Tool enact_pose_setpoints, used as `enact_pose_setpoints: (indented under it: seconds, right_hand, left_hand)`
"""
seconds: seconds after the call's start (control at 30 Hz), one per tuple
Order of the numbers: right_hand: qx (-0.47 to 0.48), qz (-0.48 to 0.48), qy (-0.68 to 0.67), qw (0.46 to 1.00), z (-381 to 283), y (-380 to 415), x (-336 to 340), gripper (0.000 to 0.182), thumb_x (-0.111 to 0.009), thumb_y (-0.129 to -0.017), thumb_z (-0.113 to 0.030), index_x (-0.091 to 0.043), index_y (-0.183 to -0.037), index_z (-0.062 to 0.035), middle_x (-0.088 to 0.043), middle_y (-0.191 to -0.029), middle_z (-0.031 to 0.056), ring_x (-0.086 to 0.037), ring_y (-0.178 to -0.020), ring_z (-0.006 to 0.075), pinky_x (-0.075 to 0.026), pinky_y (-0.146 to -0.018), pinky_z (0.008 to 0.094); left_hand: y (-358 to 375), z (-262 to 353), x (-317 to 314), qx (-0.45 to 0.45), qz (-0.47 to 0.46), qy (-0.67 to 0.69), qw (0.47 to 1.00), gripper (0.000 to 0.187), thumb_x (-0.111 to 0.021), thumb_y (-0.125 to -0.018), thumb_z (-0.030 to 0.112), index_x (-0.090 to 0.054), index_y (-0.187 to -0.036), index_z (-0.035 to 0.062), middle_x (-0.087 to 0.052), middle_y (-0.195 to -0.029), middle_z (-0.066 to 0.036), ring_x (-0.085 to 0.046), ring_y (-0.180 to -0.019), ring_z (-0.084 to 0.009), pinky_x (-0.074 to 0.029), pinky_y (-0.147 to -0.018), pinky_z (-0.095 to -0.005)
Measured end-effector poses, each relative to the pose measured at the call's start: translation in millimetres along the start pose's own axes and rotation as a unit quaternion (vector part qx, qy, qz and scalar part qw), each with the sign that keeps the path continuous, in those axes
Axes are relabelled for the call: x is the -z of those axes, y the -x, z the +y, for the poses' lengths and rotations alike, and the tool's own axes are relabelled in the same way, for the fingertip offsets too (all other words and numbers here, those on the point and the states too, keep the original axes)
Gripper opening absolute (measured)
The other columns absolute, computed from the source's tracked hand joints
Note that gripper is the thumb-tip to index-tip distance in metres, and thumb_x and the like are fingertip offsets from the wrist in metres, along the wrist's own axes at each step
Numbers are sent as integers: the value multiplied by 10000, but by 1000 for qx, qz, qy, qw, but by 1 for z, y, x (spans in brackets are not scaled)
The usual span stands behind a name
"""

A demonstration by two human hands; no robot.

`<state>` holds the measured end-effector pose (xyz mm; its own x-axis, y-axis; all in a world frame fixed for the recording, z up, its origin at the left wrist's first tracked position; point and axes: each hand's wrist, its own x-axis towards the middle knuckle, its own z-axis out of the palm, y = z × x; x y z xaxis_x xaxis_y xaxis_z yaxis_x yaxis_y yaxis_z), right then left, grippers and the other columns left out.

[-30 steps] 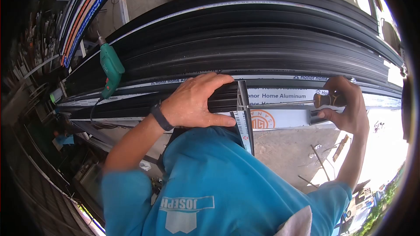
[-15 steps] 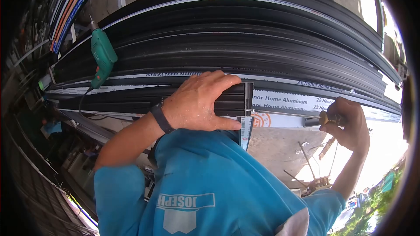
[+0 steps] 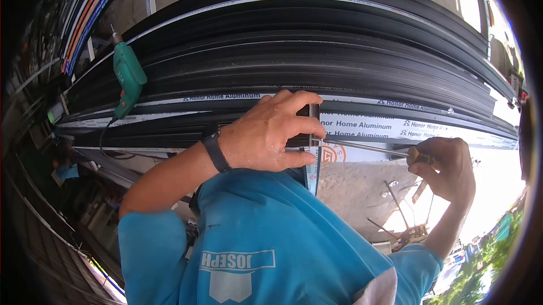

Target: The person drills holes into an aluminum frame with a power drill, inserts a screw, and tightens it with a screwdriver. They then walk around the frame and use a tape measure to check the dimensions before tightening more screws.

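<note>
My right hand (image 3: 450, 168) is wrapped round the dark and yellow handle of a screwdriver (image 3: 370, 149). Its long metal shaft points left, and the tip meets the corner where a short crosswise piece (image 3: 314, 170) joins the end of a black aluminum profile (image 3: 169, 134). Over that end lies my left hand (image 3: 261, 132), fingers bent across the joint and thumb on the near side, gripping the profile. The fingers partly cover the joint, and a screw at the tip cannot be made out. A dark band circles my left wrist.
Long black aluminum profiles (image 3: 294, 50) with printed film lie across the work area. A green power drill (image 3: 129, 76) rests on them at the left, its cord trailing down. Concrete floor (image 3: 362, 192) shows below, with thin rods and a wooden piece near my right forearm.
My left hand's fingers have shifted right and now curl over the end joint near the screwdriver tip. The right hand still holds the screwdriver against the joint. The view has moved slightly.
</note>
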<state>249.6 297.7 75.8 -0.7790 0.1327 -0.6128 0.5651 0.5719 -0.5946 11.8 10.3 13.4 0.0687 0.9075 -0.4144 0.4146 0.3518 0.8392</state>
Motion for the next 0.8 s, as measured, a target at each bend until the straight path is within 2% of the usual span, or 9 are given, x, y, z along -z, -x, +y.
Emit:
enact_pose_setpoints:
  seconds: [0.13, 0.23, 0.37, 0.43, 0.47, 0.57, 0.7, 0.73, 0.8]
  right_hand:
    - [-21, -93, 51, 994, -7, -6, 16, 407, -867, -770, -382, -749, -852, -1, -710, -738, 141, -679, -590, 282, -495, -558, 370]
    - [5, -8, -44, 999, -14, -10, 13, 392, -852, -794, -374, -719, -815, -6, -658, -652, 146, -643, -557, 305, -479, -554, 375]
    - [31, 16, 0, 999, -15, -10, 11, 363, -816, -848, -356, -692, -805, -17, -613, -582, 121, -621, -528, 303, -465, -546, 385]
    - [6, -14, 13, 1000, -5, -14, 9, 350, -805, -866, -346, -692, -817, -19, -610, -574, 105, -611, -513, 285, -459, -540, 385]
    - [22, -27, 5, 999, 3, -17, 5, 318, -793, -883, -321, -696, -832, -23, -622, -579, 89, -607, -508, 244, -451, -535, 375]
    - [-18, -71, -43, 996, 5, -23, 8, 354, -832, -842, -350, -668, -813, -37, -614, -588, 77, -594, -506, 214, -443, -535, 353]
    - [-14, -23, -2, 1000, 6, -24, 3, 532, -919, -707, -428, -559, -779, -42, -564, -608, 61, -569, -526, 184, -422, -526, 311]
    - [-1, -11, -8, 1000, 4, -24, 3, 505, -893, -735, -433, -621, -792, -12, -586, -608, 71, -563, -528, 185, -427, -530, 310]
    - [-54, -27, -42, 997, 6, -21, -2, 468, -864, -781, -427, -670, -808, -2, -613, -620, 79, -565, -529, 188, -439, -540, 316]
  left_hand:
    - [-1, 3, 1, 9, -10, -1, 1000, 418, -862, -824, 357, -778, -1168, 136, -477, -1498, -190, -504, -1312, -363, -438, -1082, -512]
    - [-2, 5, 1, 17, -21, -9, 1000, 409, -851, -840, 359, -783, -1171, 129, -474, -1505, -195, -497, -1314, -361, -435, -1080, -522]
    - [-1, 4, -1, 15, -19, -11, 1000, 389, -849, -842, 356, -796, -1159, 136, -470, -1513, -202, -496, -1309, -362, -431, -1080, -530]
    - [0, 2, -2, 3, -15, -19, 1000, 449, -856, -834, 348, -755, -1202, 112, -478, -1502, -197, -500, -1310, -366, -432, -1080, -527]
    - [0, 1, -3, -4, -11, -22, 1000, 480, -860, -830, 345, -734, -1224, 101, -482, -1497, -195, -502, -1310, -368, -432, -1080, -525]
    - [0, -1, -4, 16, 14, 18, 1000, 667, -883, -807, 342, -589, -1335, 62, -504, -1452, -200, -515, -1313, -381, -427, -1095, -518]
    - [0, -4, -6, 39, 35, 45, 998, 842, -919, -765, 351, -451, -1401, 55, -520, -1396, -211, -525, -1322, -383, -415, -1119, -509]
    - [1, -4, -7, 46, 34, 46, 997, 859, -925, -757, 353, -448, -1407, 57, -521, -1389, -215, -525, -1324, -380, -413, -1123, -509]
    - [2, -3, -5, 60, 26, 49, 997, 862, -930, -752, 348, -450, -1406, 58, -522, -1380, -217, -525, -1326, -374, -408, -1130, -509]
